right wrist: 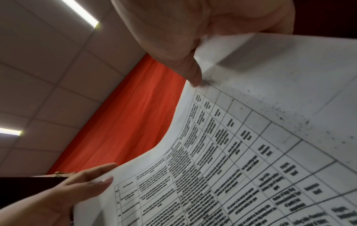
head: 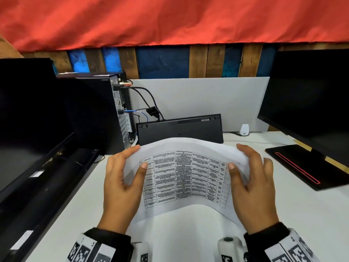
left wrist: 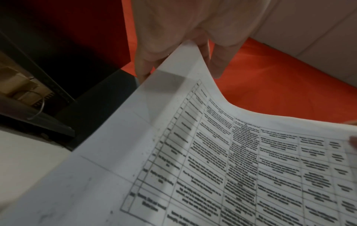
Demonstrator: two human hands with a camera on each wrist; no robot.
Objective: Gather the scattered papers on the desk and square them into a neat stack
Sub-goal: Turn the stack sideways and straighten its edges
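Note:
The white papers (head: 185, 176) are held up off the white desk (head: 188, 233), bowed into an arch, with a printed table on the top sheet. My left hand (head: 140, 156) grips their left edge, thumb on the print and fingers behind. My right hand (head: 236, 156) grips the right edge the same way. The left wrist view shows the papers (left wrist: 212, 152) curving away under my left fingers (left wrist: 146, 64). In the right wrist view my thumb (right wrist: 191, 73) presses the papers (right wrist: 251, 137), and my left hand (right wrist: 81, 188) holds the far edge. How many sheets there are is not visible.
A black keyboard (head: 179, 129) leans on its edge against the grey partition (head: 198, 99) behind the papers. A computer tower (head: 105, 110) with cables and a monitor (head: 28, 120) crowd the left. Another monitor (head: 311, 95) and its flat base (head: 302, 165) stand at the right.

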